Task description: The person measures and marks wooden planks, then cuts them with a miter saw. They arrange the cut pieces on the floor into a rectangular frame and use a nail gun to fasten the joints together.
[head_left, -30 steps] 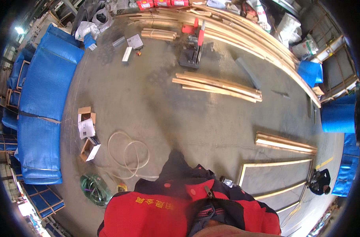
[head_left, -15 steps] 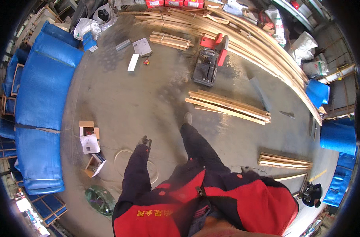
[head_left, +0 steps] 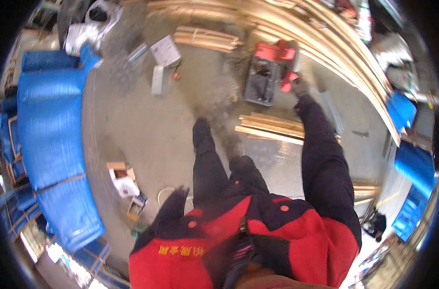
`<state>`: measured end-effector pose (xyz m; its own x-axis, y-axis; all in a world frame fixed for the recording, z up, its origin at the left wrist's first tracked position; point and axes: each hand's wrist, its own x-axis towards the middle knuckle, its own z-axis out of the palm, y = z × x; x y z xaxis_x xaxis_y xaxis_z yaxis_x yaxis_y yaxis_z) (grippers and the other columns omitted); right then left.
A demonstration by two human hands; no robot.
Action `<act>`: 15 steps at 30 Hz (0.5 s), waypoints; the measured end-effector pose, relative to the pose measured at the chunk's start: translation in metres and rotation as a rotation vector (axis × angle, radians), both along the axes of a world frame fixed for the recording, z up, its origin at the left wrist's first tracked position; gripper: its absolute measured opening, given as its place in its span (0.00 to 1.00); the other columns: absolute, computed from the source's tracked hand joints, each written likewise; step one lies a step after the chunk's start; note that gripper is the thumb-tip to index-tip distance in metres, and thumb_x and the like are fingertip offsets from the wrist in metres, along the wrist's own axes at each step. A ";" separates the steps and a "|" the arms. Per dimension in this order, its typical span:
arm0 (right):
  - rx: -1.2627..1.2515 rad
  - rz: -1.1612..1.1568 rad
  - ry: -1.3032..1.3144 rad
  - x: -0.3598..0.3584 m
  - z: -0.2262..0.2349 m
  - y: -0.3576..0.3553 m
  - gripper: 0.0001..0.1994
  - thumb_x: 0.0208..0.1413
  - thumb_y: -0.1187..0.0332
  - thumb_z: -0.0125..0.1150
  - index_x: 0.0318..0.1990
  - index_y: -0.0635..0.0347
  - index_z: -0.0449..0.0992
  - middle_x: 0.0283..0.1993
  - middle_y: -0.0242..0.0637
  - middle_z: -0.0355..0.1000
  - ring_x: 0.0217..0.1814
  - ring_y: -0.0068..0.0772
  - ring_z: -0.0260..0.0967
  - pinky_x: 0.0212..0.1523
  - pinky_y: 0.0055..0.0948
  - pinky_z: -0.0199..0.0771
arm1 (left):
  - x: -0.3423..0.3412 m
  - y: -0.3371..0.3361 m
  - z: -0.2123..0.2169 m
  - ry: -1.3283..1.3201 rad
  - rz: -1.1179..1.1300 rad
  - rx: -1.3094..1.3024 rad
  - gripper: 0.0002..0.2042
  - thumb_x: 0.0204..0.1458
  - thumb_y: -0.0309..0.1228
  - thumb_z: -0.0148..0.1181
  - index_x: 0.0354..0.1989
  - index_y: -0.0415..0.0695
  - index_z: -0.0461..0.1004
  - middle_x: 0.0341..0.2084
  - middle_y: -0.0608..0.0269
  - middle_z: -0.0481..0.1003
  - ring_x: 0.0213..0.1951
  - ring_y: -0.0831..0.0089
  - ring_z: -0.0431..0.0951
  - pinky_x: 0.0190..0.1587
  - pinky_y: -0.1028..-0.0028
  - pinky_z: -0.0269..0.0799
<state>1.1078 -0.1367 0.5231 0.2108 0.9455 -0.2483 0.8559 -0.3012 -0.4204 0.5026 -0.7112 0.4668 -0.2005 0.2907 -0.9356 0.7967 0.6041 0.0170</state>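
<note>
My right arm reaches far forward, and my right hand [head_left: 300,87], in a dark glove, appears beside the red parts of a cut-off saw [head_left: 263,79] with a black base. Whether it touches the saw I cannot tell; its fingers are blurred. Close to my left side hangs my left hand [head_left: 182,191], also dark-gloved and smeared by motion, with nothing visible in it. A bundle of wooden strips [head_left: 270,127] lies on the floor just nearer than the saw, partly covered by my right sleeve. My legs are in mid-stride toward the saw.
Long wooden strips [head_left: 344,62] curve along the far right, with a short tied bundle [head_left: 205,38] at the back. A carton [head_left: 165,51], a white block [head_left: 157,79] and a tape measure [head_left: 176,75] lie ahead. Blue-wrapped stacks [head_left: 53,120] line the left; open boxes [head_left: 123,180] sit nearer.
I have stepped forward, closer to the saw and the strips. My right arm has swung from my side out ahead; my left arm has drawn back toward my body.
</note>
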 end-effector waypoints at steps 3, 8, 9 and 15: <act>0.230 0.132 0.122 0.016 -0.027 0.088 0.29 0.54 0.46 0.69 0.56 0.57 0.78 0.48 0.50 0.81 0.52 0.50 0.80 0.52 0.45 0.77 | -0.045 0.128 -0.056 0.082 -0.215 0.029 0.34 0.65 0.55 0.49 0.71 0.41 0.63 0.65 0.34 0.67 0.61 0.39 0.74 0.67 0.48 0.65; 0.100 0.004 -0.118 0.043 -0.115 0.184 0.38 0.61 0.50 0.68 0.71 0.65 0.63 0.68 0.51 0.69 0.67 0.39 0.68 0.67 0.39 0.67 | -0.103 0.419 -0.232 -0.028 -0.151 0.150 0.43 0.55 0.51 0.64 0.77 0.50 0.52 0.67 0.34 0.65 0.67 0.40 0.67 0.68 0.48 0.64; 0.031 0.010 0.077 0.045 -0.121 0.190 0.35 0.64 0.51 0.65 0.71 0.64 0.64 0.66 0.46 0.71 0.67 0.36 0.67 0.68 0.37 0.66 | -0.110 0.477 -0.275 0.050 -0.229 0.193 0.44 0.56 0.52 0.63 0.78 0.50 0.49 0.69 0.33 0.62 0.68 0.39 0.65 0.69 0.48 0.61; -0.269 -0.073 -0.289 0.093 -0.095 0.204 0.31 0.68 0.52 0.57 0.70 0.66 0.65 0.71 0.58 0.64 0.74 0.45 0.63 0.70 0.37 0.65 | -0.165 0.718 -0.525 0.282 -0.411 0.477 0.37 0.59 0.48 0.62 0.70 0.38 0.58 0.64 0.38 0.67 0.61 0.42 0.72 0.67 0.51 0.64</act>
